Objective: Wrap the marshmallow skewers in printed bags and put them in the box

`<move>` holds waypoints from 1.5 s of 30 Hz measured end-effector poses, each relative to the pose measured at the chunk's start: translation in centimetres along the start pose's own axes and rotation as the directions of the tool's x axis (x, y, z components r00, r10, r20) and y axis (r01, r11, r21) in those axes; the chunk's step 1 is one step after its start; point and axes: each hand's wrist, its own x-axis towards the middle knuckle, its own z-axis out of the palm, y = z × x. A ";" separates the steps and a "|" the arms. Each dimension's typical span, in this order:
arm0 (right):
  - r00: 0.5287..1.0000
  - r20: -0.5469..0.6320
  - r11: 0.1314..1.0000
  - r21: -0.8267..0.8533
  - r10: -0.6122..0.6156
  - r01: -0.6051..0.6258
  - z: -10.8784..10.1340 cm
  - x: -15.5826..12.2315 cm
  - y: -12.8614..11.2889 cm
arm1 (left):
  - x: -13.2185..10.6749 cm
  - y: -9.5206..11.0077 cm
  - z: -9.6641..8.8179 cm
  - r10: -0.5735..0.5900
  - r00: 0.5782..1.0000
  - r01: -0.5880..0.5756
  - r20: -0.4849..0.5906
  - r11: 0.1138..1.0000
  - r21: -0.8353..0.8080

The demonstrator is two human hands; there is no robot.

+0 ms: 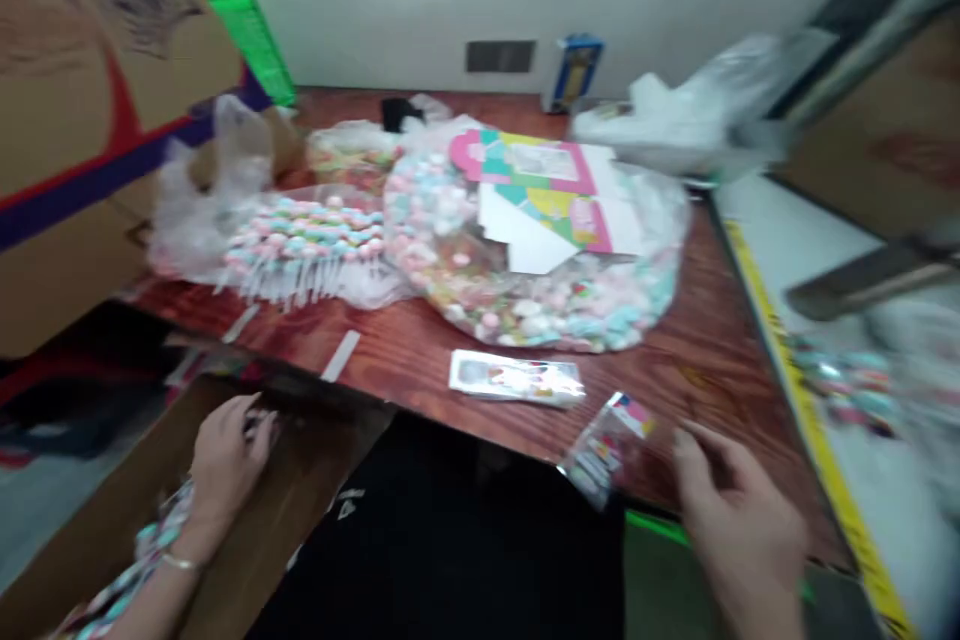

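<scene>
My left hand (225, 455) reaches down into an open cardboard box (292, 490) at the lower left, its fingers curled over something hidden by blur. My right hand (739, 520) hovers at the table's front edge, fingers loosely spread, its fingertips right by a small clear packet (604, 450) with a coloured label. A flat printed packet (516, 377) lies on the wooden table (705, 360) just beyond. A big clear bag of pastel candies (525, 290) sits mid-table with colourful folded cards (540, 190) on top.
A bag of pastel lollipops (300, 245) lies left of the candy bag. A large cardboard box (82, 100) and a green crate (251, 35) stand at the left. White plastic bags (675, 120) and a blue carton (574, 70) sit at the back right.
</scene>
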 end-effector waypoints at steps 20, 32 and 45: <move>0.975 0.211 0.916 0.374 0.066 -0.143 1.1 0.7 -3.1 | 1.4 36.6 5.9 0.711 0.493 0.297 0.502 0.404 -0.865; 0.890 0.373 0.282 0.852 0.263 -0.440 -0.9 -0.3 -7.1 | 6.1 33.3 2.5 0.882 0.103 0.883 0.460 0.132 -0.451; 0.980 0.169 0.739 0.647 0.103 -0.189 2.0 -3.3 -9.7 | 2.1 33.3 2.5 0.322 0.699 0.698 0.638 -0.115 -0.706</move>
